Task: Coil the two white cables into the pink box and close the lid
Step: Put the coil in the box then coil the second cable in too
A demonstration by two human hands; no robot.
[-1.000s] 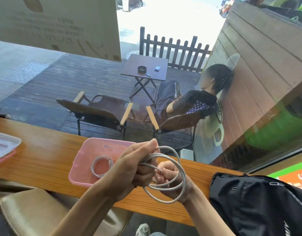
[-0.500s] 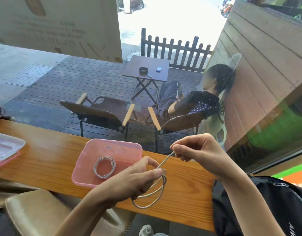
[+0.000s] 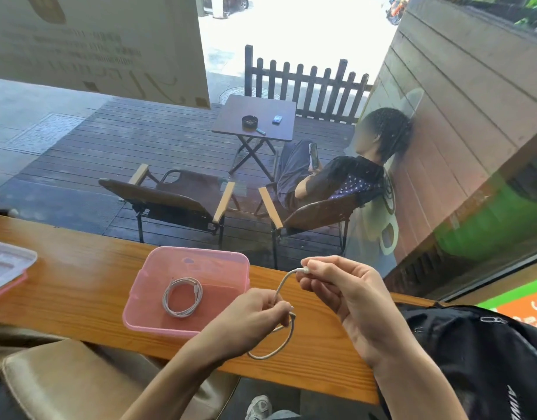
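Observation:
The pink box (image 3: 146,294) stands open on the wooden counter, and one coiled white cable (image 3: 182,296) lies flat inside it. The second white cable (image 3: 284,341) hangs as a loop just right of the box, above the counter. My left hand (image 3: 255,316) pinches the top of that loop. My right hand (image 3: 340,286) holds the cable's plug end between thumb and fingers, up and to the right of my left hand. The lid (image 3: 6,268), clear with a pink rim, lies at the far left of the counter.
The wooden counter (image 3: 79,286) runs along a window. A black backpack (image 3: 479,359) rests on its right end, close to my right forearm. A tan stool (image 3: 58,383) stands below the counter's near edge. Outside the glass are chairs, a small table and a seated person.
My hands have come apart: the right one drew the plug end up and to the right, while the left kept the coil, which now shows fewer, smaller loops.

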